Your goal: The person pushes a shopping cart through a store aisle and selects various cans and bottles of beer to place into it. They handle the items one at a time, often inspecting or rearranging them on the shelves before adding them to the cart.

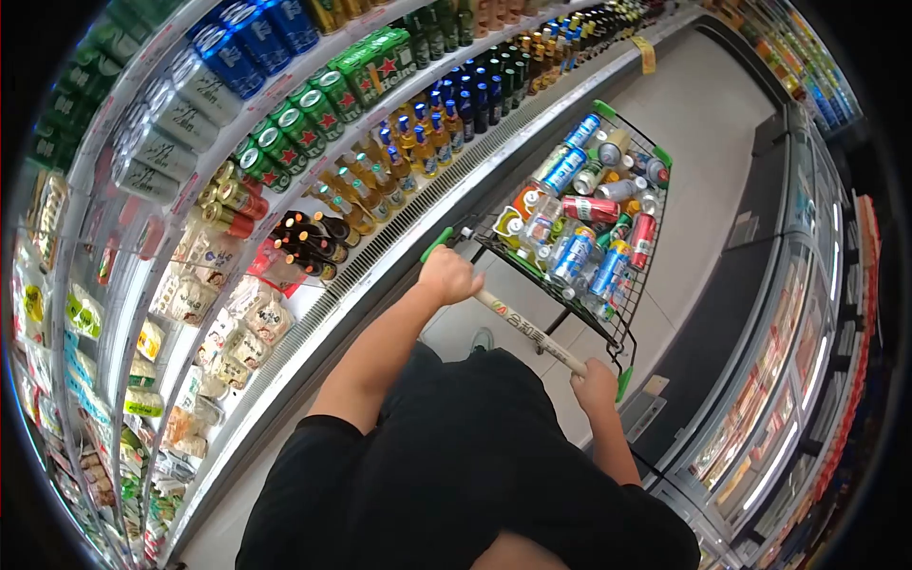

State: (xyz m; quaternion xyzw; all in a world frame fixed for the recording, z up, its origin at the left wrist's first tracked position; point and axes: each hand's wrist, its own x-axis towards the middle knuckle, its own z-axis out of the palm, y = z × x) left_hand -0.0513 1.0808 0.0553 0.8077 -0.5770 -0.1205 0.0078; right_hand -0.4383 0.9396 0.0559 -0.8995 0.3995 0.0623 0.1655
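Both of my hands are on the beige handle of a shopping cart. At the handle's left end, by a green end piece, my left hand is wrapped round the bar with the thumb pointing inward. My right hand grips the other end, its fingers closed. The black wire basket ahead of me holds several drink cans and bottles. Among them are a red can, a blue-and-white can and a blue-and-yellow can. An orange pack with a white cartoon figure lies near the basket's left side.
Along my left runs a chilled shelf unit with green cans, silver cans, beer bottles and bagged food. Glass-fronted freezers line the right. Between them stretches the tiled floor. A yellow tag hangs at the shelf edge.
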